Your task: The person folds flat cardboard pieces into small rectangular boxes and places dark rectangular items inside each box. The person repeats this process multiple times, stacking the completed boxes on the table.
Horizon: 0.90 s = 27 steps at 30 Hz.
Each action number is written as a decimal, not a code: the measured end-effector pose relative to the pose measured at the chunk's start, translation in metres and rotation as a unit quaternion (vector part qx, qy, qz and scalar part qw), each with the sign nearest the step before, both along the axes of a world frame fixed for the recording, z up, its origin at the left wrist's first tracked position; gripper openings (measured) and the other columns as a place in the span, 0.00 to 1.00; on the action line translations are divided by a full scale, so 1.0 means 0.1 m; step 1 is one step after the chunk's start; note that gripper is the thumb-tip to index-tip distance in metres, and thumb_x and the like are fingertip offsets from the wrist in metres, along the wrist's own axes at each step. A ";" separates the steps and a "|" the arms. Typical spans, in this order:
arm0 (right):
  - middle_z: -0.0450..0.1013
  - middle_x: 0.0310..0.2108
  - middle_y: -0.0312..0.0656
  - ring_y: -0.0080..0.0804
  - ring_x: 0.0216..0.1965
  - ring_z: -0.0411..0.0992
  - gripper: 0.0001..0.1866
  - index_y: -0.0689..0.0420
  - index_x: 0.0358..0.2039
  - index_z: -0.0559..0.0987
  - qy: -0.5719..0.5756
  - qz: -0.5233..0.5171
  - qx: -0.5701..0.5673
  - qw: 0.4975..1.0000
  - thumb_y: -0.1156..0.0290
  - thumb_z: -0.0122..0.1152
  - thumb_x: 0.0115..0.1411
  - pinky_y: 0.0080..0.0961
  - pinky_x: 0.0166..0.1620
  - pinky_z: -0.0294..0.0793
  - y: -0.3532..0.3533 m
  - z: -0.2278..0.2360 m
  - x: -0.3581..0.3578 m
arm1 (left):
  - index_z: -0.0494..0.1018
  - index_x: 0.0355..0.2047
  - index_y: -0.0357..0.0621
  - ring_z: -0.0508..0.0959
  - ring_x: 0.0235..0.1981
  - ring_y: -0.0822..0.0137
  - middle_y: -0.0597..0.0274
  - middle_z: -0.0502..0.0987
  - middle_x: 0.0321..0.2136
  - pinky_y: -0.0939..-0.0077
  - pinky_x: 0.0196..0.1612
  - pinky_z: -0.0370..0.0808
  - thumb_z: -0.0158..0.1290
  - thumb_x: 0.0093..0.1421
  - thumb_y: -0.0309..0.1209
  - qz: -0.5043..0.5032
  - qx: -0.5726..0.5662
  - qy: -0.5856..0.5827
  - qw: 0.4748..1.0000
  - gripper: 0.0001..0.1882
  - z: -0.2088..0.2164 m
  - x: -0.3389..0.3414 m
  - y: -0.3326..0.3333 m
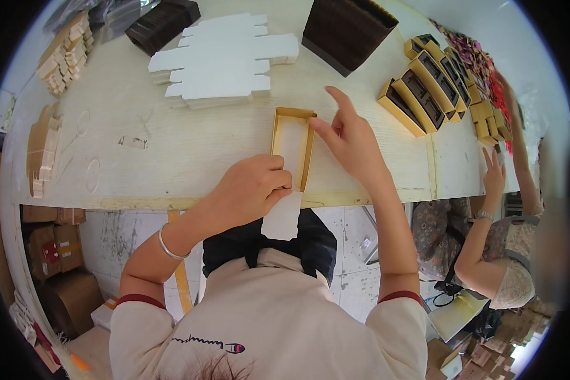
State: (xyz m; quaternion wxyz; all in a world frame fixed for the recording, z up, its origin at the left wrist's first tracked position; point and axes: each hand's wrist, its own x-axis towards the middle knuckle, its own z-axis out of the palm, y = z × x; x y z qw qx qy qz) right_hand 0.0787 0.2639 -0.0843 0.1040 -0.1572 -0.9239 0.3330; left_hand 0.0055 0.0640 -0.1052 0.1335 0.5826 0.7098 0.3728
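Observation:
A narrow gold card box (305,158) with a pale inside lies at the table's front edge, its side and far walls standing up. At its near end, a white flap (281,218) hangs past the edge over my lap. My left hand (254,180) is closed, its fingertips pinching the box's near left corner. My right hand (353,142) is open to the right of the box. Its thumb is by the far right corner, and the index finger points up and away. Beyond the box is a stack of flat, white die-cut box blanks (218,57).
Gold boxes with black inserts (424,92) stand at the right. Dark brown blocks (348,31) sit at the back. Stacked card pieces (44,149) line the left side. A co-worker's hand (494,171) reaches over the table at the right, near small gold boxes (487,120).

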 end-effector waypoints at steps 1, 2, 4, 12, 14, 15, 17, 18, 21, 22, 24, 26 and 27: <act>0.69 0.14 0.41 0.34 0.17 0.70 0.29 0.62 0.47 0.71 -0.030 -0.013 0.046 0.998 0.50 0.61 0.58 0.27 0.25 0.70 -0.02 0.02 -0.08 | 0.74 0.23 0.41 0.71 0.26 0.58 0.60 0.68 0.22 0.66 0.28 0.68 0.59 0.50 0.25 -0.003 -0.004 0.002 1.000 0.04 0.01 0.00 0.01; 0.68 0.13 0.41 0.33 0.16 0.69 0.29 0.62 0.42 0.72 -0.046 -0.001 0.114 0.992 0.45 0.59 0.57 0.26 0.23 0.68 -0.07 0.01 -0.16 | 0.74 0.23 0.41 0.71 0.26 0.58 0.60 0.69 0.22 0.65 0.28 0.68 0.59 0.50 0.25 -0.004 -0.009 0.002 1.000 0.04 0.00 -0.01 0.01; 0.66 0.10 0.39 0.30 0.13 0.66 0.33 0.61 0.33 0.75 -0.076 0.023 0.250 0.965 0.37 0.55 0.55 0.25 0.19 0.65 -0.21 0.02 -0.30 | 0.74 0.23 0.41 0.72 0.27 0.57 0.59 0.69 0.22 0.64 0.29 0.69 0.58 0.51 0.25 -0.010 -0.008 0.009 1.000 0.03 0.00 0.01 0.05; 0.68 0.10 0.39 0.32 0.13 0.68 0.35 0.57 0.17 0.73 -0.178 -0.011 0.315 0.932 0.32 0.51 0.54 0.27 0.16 0.63 -0.45 0.01 -0.57 | 0.76 0.26 0.40 0.74 0.28 0.57 0.58 0.73 0.26 0.67 0.32 0.74 0.57 0.53 0.26 0.001 -0.039 0.064 0.997 0.02 0.04 0.15 0.15; 0.69 0.11 0.39 0.34 0.15 0.69 0.34 0.58 0.20 0.74 -0.181 -0.014 0.308 0.934 0.34 0.51 0.55 0.28 0.18 0.65 -0.45 0.01 -0.57 | 0.77 0.27 0.41 0.75 0.29 0.58 0.59 0.73 0.27 0.67 0.33 0.75 0.57 0.53 0.26 0.003 -0.025 0.060 0.998 0.03 0.01 0.15 0.16; 0.69 0.12 0.39 0.35 0.16 0.70 0.33 0.58 0.23 0.76 -0.182 -0.012 0.302 0.936 0.36 0.51 0.56 0.28 0.19 0.66 -0.45 0.01 -0.56 | 0.76 0.26 0.40 0.74 0.29 0.58 0.59 0.72 0.26 0.66 0.33 0.73 0.57 0.53 0.26 0.006 -0.018 0.041 0.999 0.03 0.01 0.15 0.16; 0.71 0.16 0.41 0.36 0.20 0.72 0.29 0.59 0.29 0.77 -0.172 -0.006 0.263 0.949 0.41 0.52 0.58 0.29 0.23 0.69 -0.42 0.09 -0.50 | 0.74 0.24 0.40 0.73 0.29 0.57 0.58 0.71 0.24 0.63 0.32 0.71 0.58 0.51 0.26 0.013 -0.003 0.004 1.000 0.04 0.02 0.13 0.13; 0.73 0.20 0.43 0.37 0.23 0.74 0.26 0.60 0.33 0.78 -0.161 -0.003 0.229 0.960 0.45 0.53 0.59 0.30 0.26 0.71 -0.39 0.19 -0.43 | 0.74 0.24 0.40 0.73 0.28 0.57 0.59 0.70 0.23 0.64 0.31 0.71 0.58 0.51 0.26 0.011 -0.011 -0.013 1.000 0.04 0.01 0.10 0.11; 0.73 0.33 0.46 0.38 0.29 0.74 0.17 0.60 0.38 0.77 0.039 0.041 0.184 0.981 0.58 0.59 0.57 0.31 0.30 0.72 -0.25 0.21 -0.04 | 0.74 0.23 0.40 0.72 0.27 0.57 0.59 0.69 0.23 0.64 0.30 0.70 0.59 0.50 0.26 0.005 -0.024 -0.045 0.999 0.05 -0.03 0.02 0.02; 0.73 0.37 0.47 0.39 0.31 0.74 0.14 0.60 0.38 0.77 0.132 0.064 0.176 0.973 0.63 0.62 0.56 0.31 0.30 0.73 -0.23 0.17 0.12 | 0.73 0.23 0.40 0.73 0.28 0.57 0.59 0.69 0.23 0.64 0.31 0.70 0.58 0.51 0.27 0.007 -0.023 -0.044 0.999 0.05 -0.03 0.01 0.01; 0.69 0.42 0.48 0.39 0.35 0.72 0.13 0.60 0.40 0.77 0.138 0.149 0.091 0.975 0.75 0.62 0.53 0.30 0.34 0.73 -0.33 0.11 0.48 | 0.73 0.23 0.41 0.73 0.29 0.56 0.59 0.69 0.24 0.64 0.31 0.70 0.58 0.51 0.27 0.007 -0.026 -0.037 0.999 0.05 -0.03 0.03 -0.01; 0.67 0.44 0.48 0.40 0.36 0.71 0.15 0.61 0.41 0.77 0.153 0.183 0.012 0.971 0.84 0.61 0.50 0.29 0.37 0.73 -0.39 -0.06 0.66 | 0.72 0.24 0.41 0.73 0.28 0.56 0.60 0.70 0.24 0.64 0.30 0.71 0.58 0.51 0.27 0.008 -0.030 -0.023 0.999 0.05 -0.04 0.02 0.01; 0.67 0.43 0.47 0.40 0.35 0.71 0.16 0.62 0.40 0.77 0.163 0.172 -0.024 0.971 0.87 0.59 0.49 0.28 0.37 0.73 -0.44 -0.20 0.71 | 0.72 0.24 0.41 0.74 0.28 0.57 0.60 0.70 0.24 0.65 0.30 0.71 0.58 0.51 0.26 0.010 -0.020 -0.033 0.999 0.05 -0.03 0.04 0.03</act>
